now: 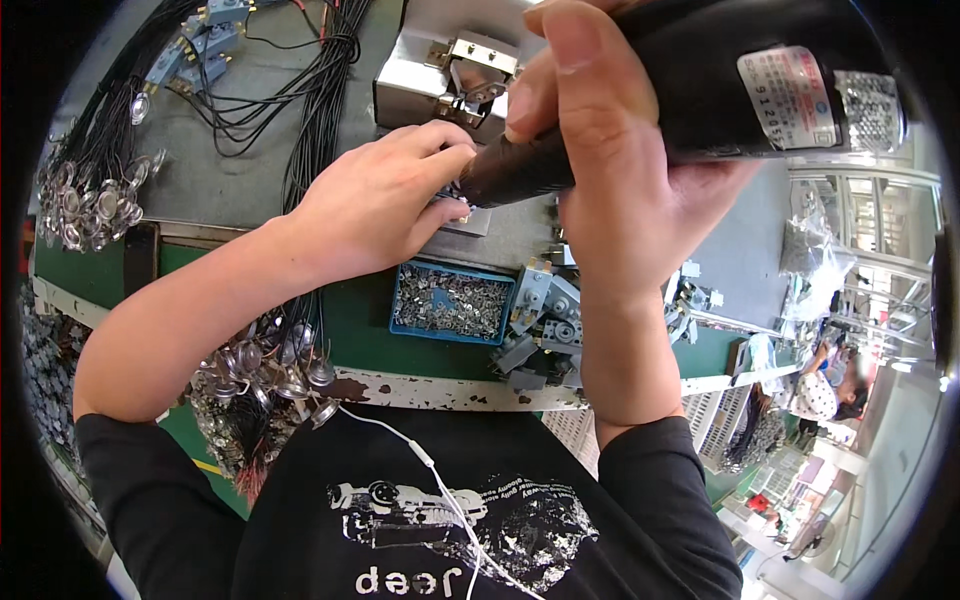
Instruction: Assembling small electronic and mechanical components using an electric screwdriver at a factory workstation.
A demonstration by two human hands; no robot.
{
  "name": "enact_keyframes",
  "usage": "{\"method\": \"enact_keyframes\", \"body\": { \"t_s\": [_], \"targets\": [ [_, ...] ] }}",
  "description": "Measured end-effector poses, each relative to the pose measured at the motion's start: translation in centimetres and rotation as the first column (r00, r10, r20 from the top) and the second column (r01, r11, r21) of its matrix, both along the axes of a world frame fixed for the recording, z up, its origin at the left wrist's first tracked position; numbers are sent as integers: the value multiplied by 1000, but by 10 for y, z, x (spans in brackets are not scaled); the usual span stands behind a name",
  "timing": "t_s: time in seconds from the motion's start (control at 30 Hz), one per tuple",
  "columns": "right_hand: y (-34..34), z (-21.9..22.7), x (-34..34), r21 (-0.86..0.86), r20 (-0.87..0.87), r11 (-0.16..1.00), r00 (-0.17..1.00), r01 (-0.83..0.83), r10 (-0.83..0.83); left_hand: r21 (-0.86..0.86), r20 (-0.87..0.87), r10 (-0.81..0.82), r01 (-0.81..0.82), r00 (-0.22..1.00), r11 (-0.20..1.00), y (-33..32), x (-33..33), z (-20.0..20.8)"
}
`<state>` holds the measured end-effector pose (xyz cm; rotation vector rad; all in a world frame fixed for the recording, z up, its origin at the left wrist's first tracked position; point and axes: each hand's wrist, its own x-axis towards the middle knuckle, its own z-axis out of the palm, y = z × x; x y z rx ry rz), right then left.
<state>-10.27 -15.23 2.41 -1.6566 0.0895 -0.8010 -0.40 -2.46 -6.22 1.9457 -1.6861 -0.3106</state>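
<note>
Grey matting covers the far part of the tabletop, with a green strip and a chipped white edge nearest the person. Just above the middle of that mat, the left hand pinches a small part between thumb and fingertips, fingers closed together on it. The black tip of a powered screwdriver touches that same spot. The right hand is wrapped tight around the driver's thick black barrel, fingers clamped on it and thumb laid along the top.

By the look of it, the step in hand is driving a fastener into the small part. The next move would seem to call for keeping the tip square on the part while the left hand holds it from turning.

Just below the hands sits a blue tray of small metal pieces, and beside it a cluster of grey switch bodies. A steel fixture stands beyond the hands. Bundles of black wires with round metal discs lie at the far left, and more hang over the near edge.

The small part itself is almost wholly hidden by fingertips and driver tip, so its shape cannot be made out. The driver's upper end is cut off by the frame.
</note>
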Motion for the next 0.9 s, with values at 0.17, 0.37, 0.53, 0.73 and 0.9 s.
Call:
{"method": "enact_keyframes", "body": {
  "t_s": [0.17, 0.37, 0.53, 0.73, 0.9],
  "targets": [
    [9, 3, 7, -70, 59, 995, 996, 75, -71, -112, -4, -20, 20, 1000, 993, 2, 2, -10],
    [15, 7, 10, -143, 143, 973, 977, 179, -159, -118, 17, -77, 79, 997, 990, 2, 3, -7],
    [5, 11, 16, -181, 233, 934, 936, 309, -265, -52, -11, -146, 145, 989, 988, 0, 12, 2],
    [-48, 24, 0, -214, 326, 841, 848, 496, -417, -38, -74, -177, 175, 981, 984, 9, 8, 19],
    [-73, -3, -36, -460, 390, 633, 782, 623, -486, -245, 158, -159, 194, 975, 950, 15, 16, 21]
  ]
}}
